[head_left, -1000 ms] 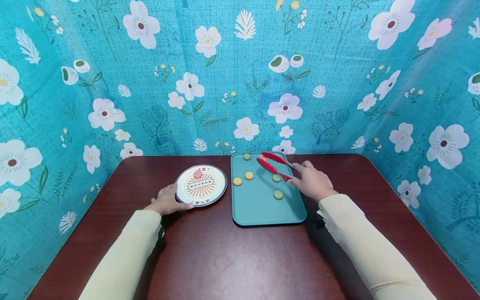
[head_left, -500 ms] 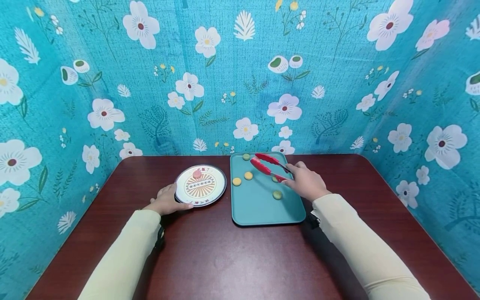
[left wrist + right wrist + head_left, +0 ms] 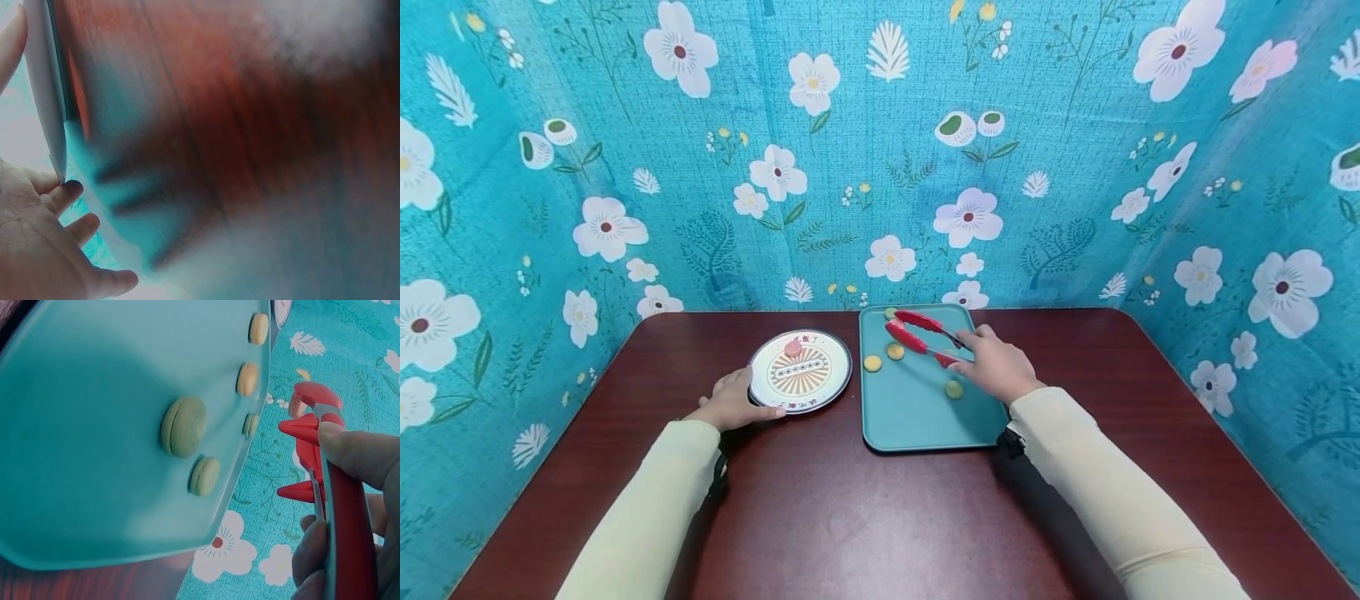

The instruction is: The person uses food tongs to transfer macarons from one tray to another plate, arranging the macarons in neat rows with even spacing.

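Note:
My right hand (image 3: 1000, 367) grips red-tipped tongs (image 3: 907, 337) above the back of the teal tray (image 3: 917, 425). In the right wrist view a pink macaron (image 3: 295, 407) shows between the tong tips. Two yellow macarons (image 3: 872, 363) lie on the tray's left side. Green macarons (image 3: 184, 425) lie there too, one of them hidden behind the tongs and hand in the head view. My left hand (image 3: 733, 402) rests at the left rim of a white patterned plate (image 3: 820, 392), thumb along its near edge, fingers spread. Another pink macaron (image 3: 793, 348) sits on the plate.
The plate stands left of the tray on a dark red-brown table (image 3: 865, 517), with a narrow gap between them. A blue flowered curtain (image 3: 850, 167) hangs behind the table and along both sides.
My right hand has moved left with the tongs, the tips passing from mid-tray toward its back left corner. My left hand and the plate have stayed in place.

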A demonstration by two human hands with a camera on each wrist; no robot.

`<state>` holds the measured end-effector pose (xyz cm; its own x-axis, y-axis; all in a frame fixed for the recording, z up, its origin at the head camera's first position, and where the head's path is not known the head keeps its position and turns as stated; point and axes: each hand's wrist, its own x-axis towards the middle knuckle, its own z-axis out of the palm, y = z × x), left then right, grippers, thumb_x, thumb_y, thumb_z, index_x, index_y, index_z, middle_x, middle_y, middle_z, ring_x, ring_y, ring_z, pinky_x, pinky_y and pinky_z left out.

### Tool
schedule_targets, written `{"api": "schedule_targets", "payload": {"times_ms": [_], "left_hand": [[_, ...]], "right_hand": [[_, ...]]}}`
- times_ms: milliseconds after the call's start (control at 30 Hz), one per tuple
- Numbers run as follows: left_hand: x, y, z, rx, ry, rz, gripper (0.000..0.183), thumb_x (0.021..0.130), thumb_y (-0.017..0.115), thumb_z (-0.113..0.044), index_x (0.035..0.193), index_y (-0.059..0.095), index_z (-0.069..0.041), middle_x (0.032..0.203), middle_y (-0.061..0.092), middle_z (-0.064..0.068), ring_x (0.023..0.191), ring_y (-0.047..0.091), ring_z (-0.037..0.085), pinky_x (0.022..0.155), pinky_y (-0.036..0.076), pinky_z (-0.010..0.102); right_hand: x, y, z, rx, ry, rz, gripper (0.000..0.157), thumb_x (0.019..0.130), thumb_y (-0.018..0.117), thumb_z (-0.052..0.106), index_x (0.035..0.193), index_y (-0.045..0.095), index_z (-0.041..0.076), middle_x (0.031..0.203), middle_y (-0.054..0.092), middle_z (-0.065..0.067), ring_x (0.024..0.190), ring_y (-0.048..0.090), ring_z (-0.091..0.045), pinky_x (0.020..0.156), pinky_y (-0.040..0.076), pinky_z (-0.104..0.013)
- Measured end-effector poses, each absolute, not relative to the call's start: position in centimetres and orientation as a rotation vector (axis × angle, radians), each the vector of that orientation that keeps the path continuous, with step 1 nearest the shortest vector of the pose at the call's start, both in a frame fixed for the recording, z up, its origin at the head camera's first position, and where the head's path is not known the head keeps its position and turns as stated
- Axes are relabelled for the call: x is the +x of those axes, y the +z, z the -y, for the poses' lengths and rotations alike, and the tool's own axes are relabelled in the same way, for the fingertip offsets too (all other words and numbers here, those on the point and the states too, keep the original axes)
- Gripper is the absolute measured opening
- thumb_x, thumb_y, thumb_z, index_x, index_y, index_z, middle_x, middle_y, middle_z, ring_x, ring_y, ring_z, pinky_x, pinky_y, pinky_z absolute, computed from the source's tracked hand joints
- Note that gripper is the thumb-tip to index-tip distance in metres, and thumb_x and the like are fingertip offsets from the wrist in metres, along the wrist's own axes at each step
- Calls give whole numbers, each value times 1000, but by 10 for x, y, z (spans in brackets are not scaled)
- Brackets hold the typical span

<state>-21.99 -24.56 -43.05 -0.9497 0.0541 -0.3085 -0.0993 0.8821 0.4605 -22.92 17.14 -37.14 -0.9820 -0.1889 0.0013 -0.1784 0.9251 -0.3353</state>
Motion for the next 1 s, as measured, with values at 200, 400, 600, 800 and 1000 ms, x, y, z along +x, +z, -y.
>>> {"api": "schedule_targets", "payload": {"times_ms": [200,400,600,800,1000], "left_hand": [[-220,-429,246,-24,692,-2738,124,71,74,-64,152,9,4,153,17,29,139,11,47,103,11,75],[-220,-431,246,-24,688,-2741,123,71,73,-64,152,9,4,153,17,29,139,12,47,103,11,75],[-220,-430,245,-22,686,-2739,123,72,74,-63,152,10,4,154,17,29,139,12,47,103,12,75],[-222,-432,248,-17,689,-2740,124,71,73,-66,152,9,3,154,17,29,139,11,47,103,11,75],[-223,-433,248,-13,690,-2738,125,70,73,-66,152,9,3,154,17,29,139,11,47,103,10,75]], "right_hand": [[-229,-370,-162,-303,-516,-3059,68,87,72,36,145,46,12,113,51,-14,65,57,-18,57,50,-34],[-229,-368,-156,-342,-492,-3055,69,86,72,38,145,45,13,115,52,-14,57,55,-17,54,48,-33],[-228,-368,-150,-358,-494,-3054,69,86,72,39,145,46,14,115,53,-13,57,54,-17,52,45,-31],[-228,-369,-144,-359,-497,-3053,70,86,72,40,145,45,15,115,52,-12,59,54,-17,52,45,-31],[-229,-369,-138,-362,-480,-3040,70,86,71,41,146,44,16,116,51,-12,59,54,-17,52,46,-30]]}}
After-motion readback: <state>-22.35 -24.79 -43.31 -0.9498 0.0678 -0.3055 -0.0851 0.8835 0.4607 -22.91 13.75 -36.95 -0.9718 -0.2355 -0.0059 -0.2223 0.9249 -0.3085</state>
